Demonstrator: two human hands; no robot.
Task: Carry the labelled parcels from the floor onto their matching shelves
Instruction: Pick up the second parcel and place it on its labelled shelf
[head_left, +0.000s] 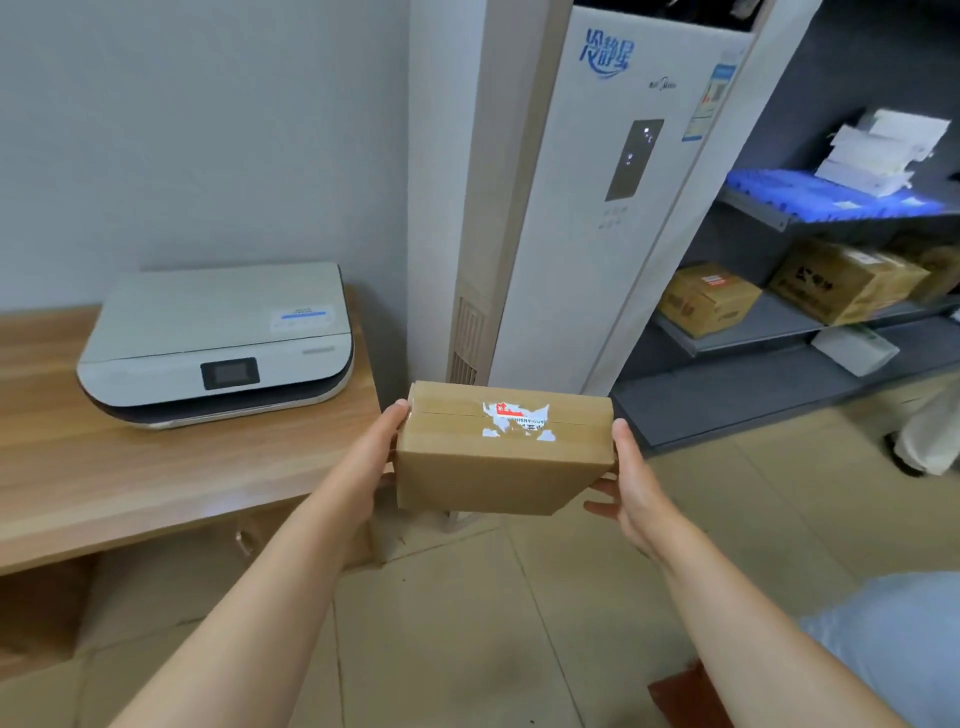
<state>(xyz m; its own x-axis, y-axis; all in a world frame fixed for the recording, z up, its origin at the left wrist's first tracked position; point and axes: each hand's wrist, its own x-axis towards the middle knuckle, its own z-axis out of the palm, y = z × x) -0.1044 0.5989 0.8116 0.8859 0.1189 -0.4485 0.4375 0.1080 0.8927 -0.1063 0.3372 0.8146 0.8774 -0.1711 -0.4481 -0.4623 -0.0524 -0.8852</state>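
Note:
A small brown cardboard parcel (498, 452) with a torn white and red label on its taped top hangs in the air in front of me, over the tiled floor. My left hand (371, 457) presses its left side and my right hand (631, 488) grips its right side, fingers underneath. A grey metal shelf unit (748, 327) stands at the right, apart from the parcel. Two brown boxes (706, 304) rest on its middle shelf, and a white box (854, 348) lies on the shelf below.
A tall white floor air conditioner (597, 208) stands straight ahead behind the parcel. A white printer (218, 343) sits on a wooden desk (130, 478) at the left. Blue packs and white papers (878, 150) fill the upper shelf. Another person's leg (924, 431) shows at the far right.

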